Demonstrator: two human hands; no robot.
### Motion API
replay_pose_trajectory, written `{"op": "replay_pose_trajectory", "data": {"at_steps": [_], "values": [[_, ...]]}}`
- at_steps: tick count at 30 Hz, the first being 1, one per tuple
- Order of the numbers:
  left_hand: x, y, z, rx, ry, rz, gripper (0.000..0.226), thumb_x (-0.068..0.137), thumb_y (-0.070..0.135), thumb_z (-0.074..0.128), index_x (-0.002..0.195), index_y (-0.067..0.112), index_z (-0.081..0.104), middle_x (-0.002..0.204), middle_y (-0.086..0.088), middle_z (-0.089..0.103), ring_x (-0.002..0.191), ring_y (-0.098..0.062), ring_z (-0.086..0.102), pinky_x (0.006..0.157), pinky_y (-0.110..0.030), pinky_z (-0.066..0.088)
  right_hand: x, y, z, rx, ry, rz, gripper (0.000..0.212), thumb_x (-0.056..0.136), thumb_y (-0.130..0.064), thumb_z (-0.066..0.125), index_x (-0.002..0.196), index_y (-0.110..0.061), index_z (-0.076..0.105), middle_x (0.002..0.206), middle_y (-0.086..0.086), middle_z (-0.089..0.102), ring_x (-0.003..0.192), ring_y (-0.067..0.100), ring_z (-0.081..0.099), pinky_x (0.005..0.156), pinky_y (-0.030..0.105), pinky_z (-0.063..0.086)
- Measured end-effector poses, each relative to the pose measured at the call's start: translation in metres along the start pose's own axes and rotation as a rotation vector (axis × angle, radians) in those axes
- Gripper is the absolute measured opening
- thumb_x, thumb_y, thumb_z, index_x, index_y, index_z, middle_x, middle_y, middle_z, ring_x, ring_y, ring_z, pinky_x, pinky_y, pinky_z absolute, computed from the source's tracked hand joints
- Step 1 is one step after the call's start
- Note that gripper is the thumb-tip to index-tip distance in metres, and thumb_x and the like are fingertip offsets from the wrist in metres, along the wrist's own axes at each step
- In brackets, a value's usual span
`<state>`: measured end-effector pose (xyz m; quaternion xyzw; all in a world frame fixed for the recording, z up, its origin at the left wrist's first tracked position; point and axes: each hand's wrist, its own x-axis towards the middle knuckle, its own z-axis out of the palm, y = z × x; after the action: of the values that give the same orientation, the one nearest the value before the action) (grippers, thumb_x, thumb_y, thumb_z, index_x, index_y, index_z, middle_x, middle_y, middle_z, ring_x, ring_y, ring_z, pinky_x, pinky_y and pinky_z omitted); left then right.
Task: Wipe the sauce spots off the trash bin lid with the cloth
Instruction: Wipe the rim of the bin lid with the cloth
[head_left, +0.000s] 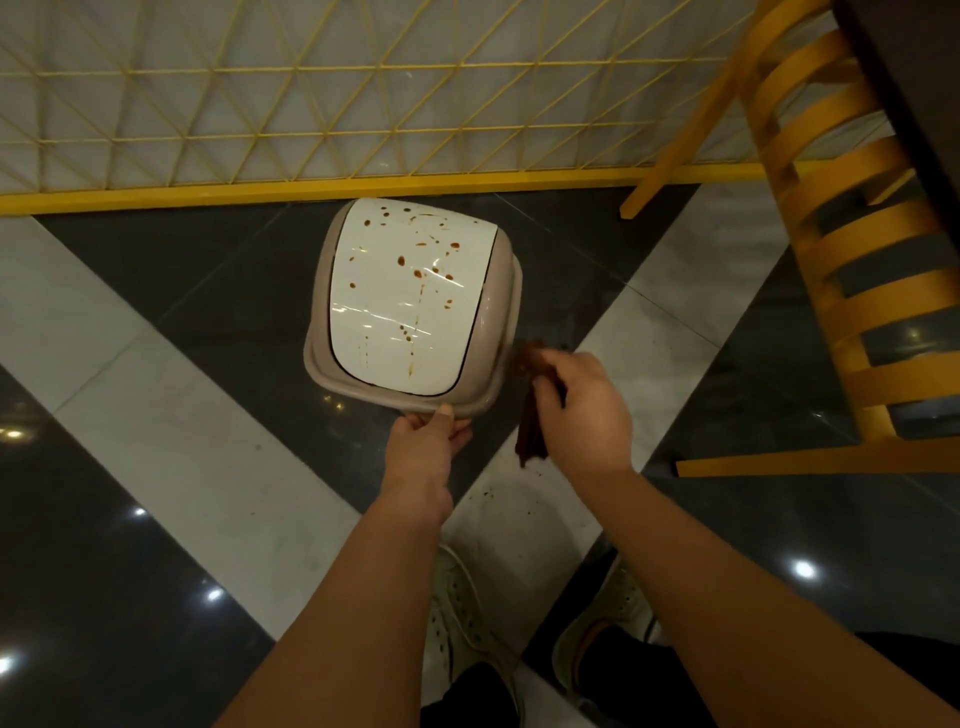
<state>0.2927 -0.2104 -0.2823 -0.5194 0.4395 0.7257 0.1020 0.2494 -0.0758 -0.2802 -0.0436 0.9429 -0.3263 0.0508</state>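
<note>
— Where's the bin, and how does it lie?

— The beige plastic trash bin (498, 312) stands on the dark-and-white tiled floor (156, 415), just before the yellow lattice fence (311, 104). Its glossy white curved lid (410, 291) runs lengthwise from the fence toward the person, speckled with brown sauce spots (401, 261) and drips trailing to the near edge.

— And the hands?

— The left hand (423, 447) grips the bin's near rim, thumb on top. The right hand (582, 405) is closed around a dark brown folded cloth (532, 410), held just right of the bin, off the lid.

— Anything unclear?

— The cloth is blurred. A yellow slatted wooden chair (831, 260) is cut off at the right; pale shoes (457, 623) show partly under the arms.
</note>
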Motion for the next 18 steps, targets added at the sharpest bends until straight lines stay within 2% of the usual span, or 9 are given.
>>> {"op": "replay_pose_trajectory", "data": {"at_steps": [2,5,8,10,12,14,18], "values": [[-0.002,0.0,0.001,-0.017,-0.011,0.004,0.031,0.098,0.013,0.051,0.128,0.005,0.051,0.122,-0.014,0.065,0.111,-0.023,0.062,0.091,-0.03,0.041,0.005,-0.011,0.005,0.014,0.014,0.004,0.025,0.094,-0.02,0.052,0.116,-0.026,0.06,0.107,-0.001,0.059,0.085,0.012,0.058,0.072,0.021,0.047],[-0.004,0.0,0.0,-0.046,-0.033,-0.01,0.031,0.098,0.013,0.051,0.128,0.005,0.053,0.122,-0.015,0.065,0.113,-0.024,0.061,0.098,-0.033,0.043,-0.017,-0.015,0.014,0.015,-0.117,-0.006,0.026,0.094,-0.02,0.051,0.118,-0.024,0.059,0.111,0.0,0.06,0.091,0.013,0.059,0.076,0.017,0.042],[-0.008,0.003,-0.007,-0.005,-0.075,-0.081,0.035,0.098,0.016,0.051,0.132,0.007,0.052,0.125,-0.011,0.064,0.124,-0.025,0.054,0.11,-0.038,0.033,-0.028,0.001,0.007,-0.084,-0.181,-0.067,0.027,0.093,-0.02,0.053,0.118,-0.027,0.062,0.109,-0.002,0.061,0.089,0.013,0.059,0.072,0.014,0.037],[-0.013,0.005,-0.015,0.042,-0.12,-0.151,0.041,0.098,0.018,0.052,0.138,0.009,0.048,0.133,-0.01,0.06,0.132,-0.026,0.046,0.117,-0.042,0.023,-0.021,0.009,-0.003,-0.109,-0.164,-0.045,0.028,0.093,-0.02,0.052,0.118,-0.026,0.062,0.108,-0.001,0.06,0.086,0.013,0.058,0.071,0.016,0.04],[-0.014,0.011,-0.023,0.06,-0.107,-0.178,0.045,0.096,0.019,0.055,0.139,0.009,0.046,0.138,-0.01,0.056,0.135,-0.027,0.042,0.117,-0.044,0.022,-0.014,0.01,-0.012,-0.104,-0.114,-0.01,0.028,0.094,-0.02,0.05,0.12,-0.025,0.06,0.109,0.0,0.059,0.083,0.012,0.057,0.071,0.019,0.044],[-0.013,0.017,-0.032,0.011,-0.037,-0.129,0.043,0.096,0.018,0.056,0.137,0.01,0.048,0.138,-0.011,0.055,0.133,-0.028,0.045,0.115,-0.043,0.028,-0.011,0.004,-0.016,-0.088,-0.074,-0.032,0.029,0.094,-0.02,0.05,0.121,-0.026,0.06,0.107,-0.001,0.058,0.078,0.011,0.056,0.068,0.021,0.048],[-0.004,0.022,-0.038,-0.143,0.043,-0.024,0.036,0.095,0.018,0.058,0.13,0.015,0.053,0.128,-0.007,0.061,0.115,-0.022,0.056,0.104,-0.039,0.037,-0.015,-0.009,-0.013,-0.1,-0.075,-0.165,0.028,0.091,-0.022,0.056,0.117,-0.026,0.063,0.103,-0.002,0.061,0.077,0.012,0.059,0.064,0.02,0.048]]}}
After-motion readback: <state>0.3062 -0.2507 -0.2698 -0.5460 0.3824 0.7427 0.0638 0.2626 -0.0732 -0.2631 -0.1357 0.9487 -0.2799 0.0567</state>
